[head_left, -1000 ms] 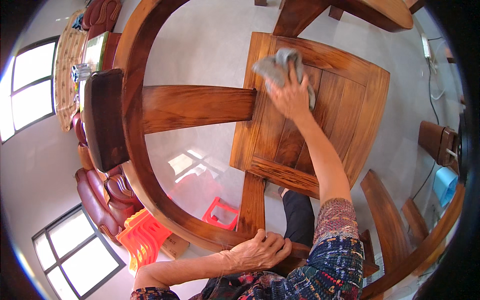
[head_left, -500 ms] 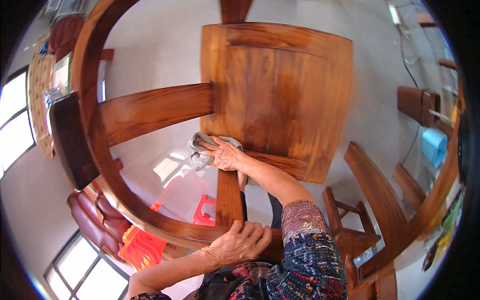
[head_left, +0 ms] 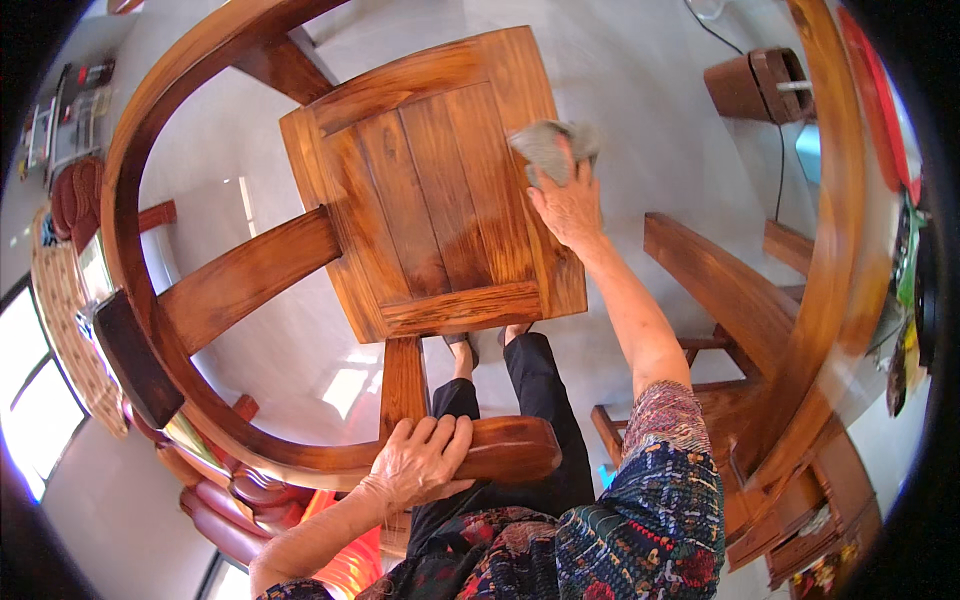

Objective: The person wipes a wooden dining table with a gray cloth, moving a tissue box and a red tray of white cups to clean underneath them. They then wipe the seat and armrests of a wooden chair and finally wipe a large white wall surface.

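In front of me stands a wooden armchair with a square panelled seat and a curved rail sweeping round its far and left sides. My left hand is wrapped over the near armrest, close to where a flat upright meets it. A grey cloth is in my right hand, bunched under the fingers at the seat's right edge. The cloth and fingertips are slightly blurred.
Another wooden chair stands close by on the right. A brown bin-like box with a cable sits beyond it on the grey floor. Maroon padded seating and an orange plastic item are at the lower left.
My right hand has carried the cloth from the seat's near left corner to its right edge. My left hand stays on the armrest. The view has turned and shifted.
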### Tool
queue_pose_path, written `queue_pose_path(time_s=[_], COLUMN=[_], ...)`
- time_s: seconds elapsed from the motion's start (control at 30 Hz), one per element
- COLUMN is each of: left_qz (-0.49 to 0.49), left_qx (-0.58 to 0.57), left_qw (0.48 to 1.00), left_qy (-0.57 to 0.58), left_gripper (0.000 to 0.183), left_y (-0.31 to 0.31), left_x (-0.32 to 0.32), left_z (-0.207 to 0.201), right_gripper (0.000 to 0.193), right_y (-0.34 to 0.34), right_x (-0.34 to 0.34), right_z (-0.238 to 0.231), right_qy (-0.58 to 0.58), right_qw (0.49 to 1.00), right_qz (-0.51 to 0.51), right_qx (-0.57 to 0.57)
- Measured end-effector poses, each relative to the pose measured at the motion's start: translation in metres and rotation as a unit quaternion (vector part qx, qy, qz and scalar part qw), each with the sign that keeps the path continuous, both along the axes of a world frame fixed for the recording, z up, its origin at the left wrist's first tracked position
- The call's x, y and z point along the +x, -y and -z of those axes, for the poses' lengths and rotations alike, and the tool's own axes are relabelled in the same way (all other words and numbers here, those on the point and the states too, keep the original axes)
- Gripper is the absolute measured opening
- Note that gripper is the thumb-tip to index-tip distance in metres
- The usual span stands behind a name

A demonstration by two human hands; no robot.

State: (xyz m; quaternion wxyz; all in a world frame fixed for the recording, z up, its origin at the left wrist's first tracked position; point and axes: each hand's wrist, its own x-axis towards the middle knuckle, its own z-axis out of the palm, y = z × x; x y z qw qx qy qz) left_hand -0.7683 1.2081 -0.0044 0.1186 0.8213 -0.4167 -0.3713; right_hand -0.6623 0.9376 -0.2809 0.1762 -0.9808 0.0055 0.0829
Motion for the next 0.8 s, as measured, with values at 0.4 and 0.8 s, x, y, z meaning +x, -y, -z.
queue_pose_path(time_s=[0.4,0.8], left_qz=[-0.039,-0.045], left_qx=[-0.005,-0.049], left_qw=[0.999,0.991], left_qy=[0.031,0.116], left_gripper=[0.086,0.071], left_y=[0.002,0.009], left_x=[-0.017,-0.036], left_z=[0.003,0.003], right_gripper=[0.036,0.061], right_y=[-0.044,-0.094], right_x=[-0.224,-0.273], right_z=[0.041,-0.027], right_qy=[-0.050,-0.188], right_qw=[0.592,0.425], right_qz=[0.613,0.469], right_qx=[0.520,0.751])
